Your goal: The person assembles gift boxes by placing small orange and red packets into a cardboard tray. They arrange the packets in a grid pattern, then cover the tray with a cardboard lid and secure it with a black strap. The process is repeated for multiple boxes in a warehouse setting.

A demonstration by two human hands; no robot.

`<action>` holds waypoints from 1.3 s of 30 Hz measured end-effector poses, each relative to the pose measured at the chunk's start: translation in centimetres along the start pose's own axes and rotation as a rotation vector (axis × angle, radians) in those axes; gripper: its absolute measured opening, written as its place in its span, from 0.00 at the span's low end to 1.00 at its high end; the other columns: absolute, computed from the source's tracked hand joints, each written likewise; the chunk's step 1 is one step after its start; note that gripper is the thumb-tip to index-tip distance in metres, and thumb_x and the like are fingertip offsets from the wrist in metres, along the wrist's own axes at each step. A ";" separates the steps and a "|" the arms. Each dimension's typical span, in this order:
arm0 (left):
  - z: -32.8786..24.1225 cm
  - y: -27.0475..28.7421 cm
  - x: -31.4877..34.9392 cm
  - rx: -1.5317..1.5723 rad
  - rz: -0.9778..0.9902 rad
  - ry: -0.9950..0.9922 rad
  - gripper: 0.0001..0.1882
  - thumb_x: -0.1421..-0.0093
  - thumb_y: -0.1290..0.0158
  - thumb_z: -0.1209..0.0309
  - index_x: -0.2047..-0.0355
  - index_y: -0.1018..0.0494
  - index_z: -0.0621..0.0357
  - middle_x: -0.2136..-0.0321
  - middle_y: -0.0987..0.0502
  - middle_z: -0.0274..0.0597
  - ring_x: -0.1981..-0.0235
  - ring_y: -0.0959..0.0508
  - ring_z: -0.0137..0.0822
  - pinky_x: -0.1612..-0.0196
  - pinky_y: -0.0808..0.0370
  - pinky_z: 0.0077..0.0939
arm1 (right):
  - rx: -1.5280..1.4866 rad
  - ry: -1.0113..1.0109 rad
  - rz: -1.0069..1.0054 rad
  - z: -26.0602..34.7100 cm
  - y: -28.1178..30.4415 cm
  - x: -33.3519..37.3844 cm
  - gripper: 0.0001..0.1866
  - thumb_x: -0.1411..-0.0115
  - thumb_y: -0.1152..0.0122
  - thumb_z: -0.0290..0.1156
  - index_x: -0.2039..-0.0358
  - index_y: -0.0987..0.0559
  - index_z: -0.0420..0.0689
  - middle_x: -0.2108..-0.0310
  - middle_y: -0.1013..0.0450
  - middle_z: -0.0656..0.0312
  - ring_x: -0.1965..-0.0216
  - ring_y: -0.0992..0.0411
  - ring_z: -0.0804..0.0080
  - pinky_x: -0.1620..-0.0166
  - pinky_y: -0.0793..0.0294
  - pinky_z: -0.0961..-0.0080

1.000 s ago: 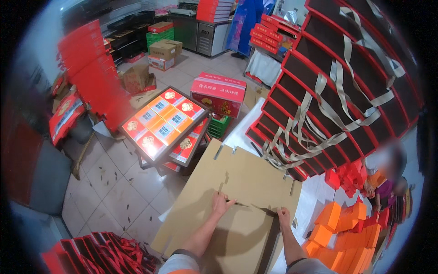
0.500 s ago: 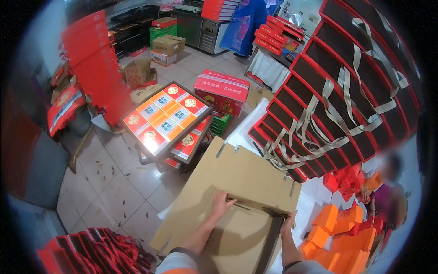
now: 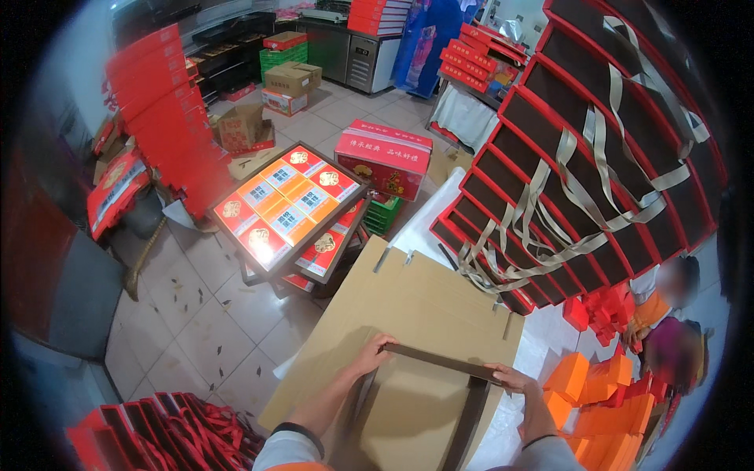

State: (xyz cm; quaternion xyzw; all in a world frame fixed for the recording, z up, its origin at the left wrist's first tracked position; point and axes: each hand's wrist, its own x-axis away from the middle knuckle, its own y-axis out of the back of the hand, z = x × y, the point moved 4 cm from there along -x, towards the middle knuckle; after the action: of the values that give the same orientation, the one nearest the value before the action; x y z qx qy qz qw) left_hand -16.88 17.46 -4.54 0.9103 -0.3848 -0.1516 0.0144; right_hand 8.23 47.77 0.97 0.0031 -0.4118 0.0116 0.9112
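Observation:
A cardboard tray point(image 3: 416, 420) with a dark brown rim lies in front of me, its side walls standing up and its far wall point(image 3: 436, 359) raised. My left hand point(image 3: 372, 353) is closed on the far left corner of the tray, fingers bent over the rim. At the far right corner my right hand point(image 3: 509, 378) grips the wall, thumb and fingers pinching it. Beneath and beyond the tray spreads flat brown cardboard point(image 3: 428, 294) with slots along its edges. The near end of the tray runs out of view.
Filled gift trays point(image 3: 287, 206) are stacked at far left, beside a red carton point(image 3: 383, 157). Dark-lined red boxes with ribbons point(image 3: 565, 188) rise on the right, above orange boxes point(image 3: 597, 392). Red-and-black bags point(image 3: 165, 432) lie at lower left. Co-workers point(image 3: 667, 314) are at right.
The far flap, folded low before, now stands as a dark-rimmed wall. My right hand has moved from the tray's side onto the far right corner; my left has shifted slightly onto the left corner.

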 end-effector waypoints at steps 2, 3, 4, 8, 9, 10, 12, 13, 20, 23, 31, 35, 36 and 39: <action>1.5 -0.5 0.0 -0.019 0.023 0.117 0.14 0.54 0.48 0.81 0.65 0.31 0.57 0.67 0.30 0.40 0.61 0.30 0.38 0.58 0.33 0.27 | 0.287 -0.039 0.089 -0.5 1.0 -1.4 0.39 0.48 0.44 0.53 0.40 0.45 0.51 0.43 0.45 0.60 0.42 0.47 0.67 0.42 0.48 0.66; 1.7 -0.8 0.2 -0.021 0.023 0.171 0.14 0.55 0.49 0.81 0.65 0.30 0.57 0.68 0.30 0.40 0.62 0.30 0.38 0.58 0.33 0.26 | 0.410 -0.094 0.111 -0.4 1.2 -2.1 0.41 0.49 0.44 0.54 0.40 0.46 0.50 0.42 0.46 0.59 0.42 0.47 0.66 0.42 0.48 0.66; 1.0 -0.8 0.2 -0.024 0.022 0.222 0.14 0.56 0.49 0.81 0.66 0.30 0.58 0.69 0.30 0.40 0.62 0.29 0.38 0.59 0.33 0.26 | 0.533 -0.146 0.131 0.2 1.1 -2.6 0.42 0.51 0.43 0.55 0.40 0.46 0.50 0.42 0.46 0.58 0.41 0.48 0.66 0.42 0.49 0.66; -0.1 -0.8 0.1 -0.084 0.096 0.190 0.21 0.58 0.49 0.81 0.60 0.31 0.56 0.62 0.30 0.41 0.56 0.31 0.41 0.54 0.34 0.30 | 1.102 0.108 0.115 1.2 0.0 -4.4 0.47 0.56 0.40 0.59 0.41 0.46 0.47 0.43 0.44 0.51 0.42 0.46 0.59 0.44 0.43 0.68; -0.6 -0.7 0.2 -0.244 0.130 0.100 0.23 0.58 0.49 0.80 0.58 0.31 0.55 0.58 0.31 0.42 0.54 0.33 0.42 0.52 0.36 0.33 | 1.099 0.043 0.123 1.0 0.3 -4.6 0.47 0.57 0.40 0.58 0.41 0.45 0.47 0.44 0.43 0.50 0.42 0.45 0.57 0.44 0.42 0.67; -1.8 0.2 0.6 -0.416 0.156 0.028 0.26 0.59 0.48 0.80 0.56 0.32 0.53 0.54 0.33 0.42 0.51 0.34 0.43 0.50 0.37 0.35 | 1.095 -0.009 0.152 3.5 -1.7 -4.7 0.47 0.57 0.39 0.58 0.42 0.44 0.47 0.45 0.42 0.50 0.43 0.44 0.56 0.45 0.41 0.66; -3.6 0.5 0.7 -0.641 0.309 -0.084 0.30 0.59 0.47 0.77 0.51 0.35 0.52 0.48 0.37 0.44 0.48 0.38 0.45 0.46 0.41 0.38 | 1.042 0.012 0.125 4.6 -2.5 -3.7 0.46 0.58 0.37 0.56 0.43 0.42 0.46 0.47 0.39 0.49 0.45 0.41 0.54 0.46 0.40 0.65; -3.9 0.8 0.7 -0.713 0.427 -0.108 0.31 0.59 0.46 0.75 0.50 0.36 0.51 0.46 0.40 0.44 0.46 0.40 0.46 0.45 0.42 0.39 | 0.993 0.105 0.089 4.2 -2.5 -3.6 0.45 0.58 0.36 0.55 0.44 0.41 0.46 0.48 0.38 0.48 0.46 0.40 0.53 0.47 0.39 0.64; -3.9 -1.2 -4.4 -0.923 0.973 0.146 0.35 0.62 0.40 0.50 0.55 0.32 0.56 0.55 0.31 0.45 0.51 0.33 0.49 0.49 0.37 0.42 | 1.222 0.187 0.142 5.7 -3.1 -5.4 0.39 0.61 0.32 0.50 0.52 0.35 0.41 0.53 0.34 0.49 0.51 0.36 0.54 0.51 0.36 0.65; -1.9 -3.7 -5.9 -0.978 1.047 0.154 0.32 0.65 0.38 0.47 0.63 0.29 0.56 0.64 0.26 0.43 0.58 0.28 0.47 0.56 0.32 0.40 | 1.197 0.182 0.231 4.4 -2.2 -7.2 0.39 0.62 0.31 0.49 0.53 0.34 0.42 0.56 0.32 0.50 0.53 0.34 0.55 0.52 0.35 0.66; -1.8 -4.6 -3.9 -0.993 0.557 -0.057 0.11 0.54 0.44 0.61 0.72 0.25 0.53 0.72 0.25 0.40 0.66 0.25 0.40 0.62 0.29 0.34 | 1.279 0.136 -0.024 5.1 -2.7 -4.8 0.36 0.58 0.39 0.56 0.53 0.32 0.46 0.62 0.29 0.51 0.59 0.31 0.54 0.59 0.31 0.60; -0.8 -4.9 -3.5 -1.007 0.458 -0.074 0.06 0.51 0.47 0.66 0.75 0.26 0.53 0.73 0.25 0.40 0.67 0.24 0.40 0.64 0.28 0.33 | 1.341 0.031 -0.376 3.6 -3.8 -4.4 0.29 0.55 0.39 0.52 0.57 0.30 0.47 0.67 0.28 0.55 0.62 0.30 0.56 0.61 0.31 0.60; -0.8 -5.1 -3.4 -1.015 0.467 -0.061 0.07 0.51 0.47 0.65 0.75 0.27 0.54 0.74 0.25 0.40 0.68 0.24 0.40 0.64 0.28 0.34 | 1.322 0.126 -0.465 3.1 -4.2 -3.9 0.27 0.55 0.38 0.49 0.59 0.30 0.47 0.68 0.28 0.56 0.64 0.29 0.57 0.62 0.31 0.61; -1.8 -5.7 -3.8 -1.003 0.501 -0.066 0.12 0.53 0.45 0.59 0.75 0.27 0.55 0.74 0.25 0.41 0.69 0.24 0.41 0.66 0.27 0.34 | 1.228 0.372 -0.666 3.1 -5.5 -2.9 0.19 0.55 0.36 0.40 0.64 0.30 0.46 0.71 0.29 0.56 0.66 0.29 0.58 0.64 0.32 0.61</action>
State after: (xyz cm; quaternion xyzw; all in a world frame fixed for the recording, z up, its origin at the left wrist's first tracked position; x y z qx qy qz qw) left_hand -14.87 23.95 -2.66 0.6676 -0.4702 -0.3364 0.4691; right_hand 4.13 42.14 0.84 0.6378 -0.1466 -0.0373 0.7552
